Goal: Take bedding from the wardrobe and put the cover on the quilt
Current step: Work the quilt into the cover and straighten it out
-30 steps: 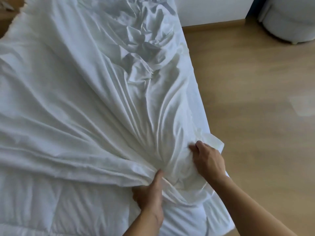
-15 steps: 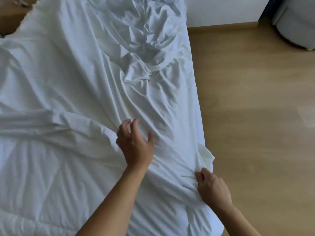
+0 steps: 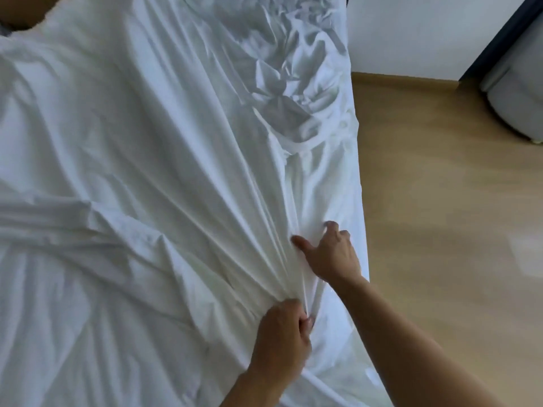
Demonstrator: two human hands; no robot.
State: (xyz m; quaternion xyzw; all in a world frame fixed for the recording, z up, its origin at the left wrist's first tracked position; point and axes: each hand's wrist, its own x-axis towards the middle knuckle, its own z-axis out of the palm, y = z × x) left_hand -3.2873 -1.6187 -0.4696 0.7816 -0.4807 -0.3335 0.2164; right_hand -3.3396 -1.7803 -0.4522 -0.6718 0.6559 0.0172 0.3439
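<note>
**Left hand bunches the cover, right hand spread on it**

A white cover (image 3: pixel 176 142) lies over most of the bed (image 3: pixel 360 207), filling the left and centre of the frame. It is heavily crumpled in the upper middle and drawn into long folds that run down to the lower centre. There the left hand (image 3: pixel 279 339) grips a gathered bunch of the cloth, its fingers (image 3: pixel 305 321) curled tight round the folds.

Just above and to the right, near the bed's right edge, the right hand (image 3: pixel 330 255) rests on the cover. Its fingers are spread wide, the thumb (image 3: pixel 298 240) is stretched out to the left, and the tips are bent down onto the fabric. They are blurred, so how firmly they press cannot be told.

The quilt (image 3: pixel 53 333) shows in the lower left of the frame, softer and padded, below the cover's bunched edge, which crosses the frame from the left side toward the left hand.

A wooden floor (image 3: pixel 455 259) takes up the right side. A white wall (image 3: pixel 396 33) and a pale rounded seat (image 3: pixel 517 107) sit in the upper right.
</note>
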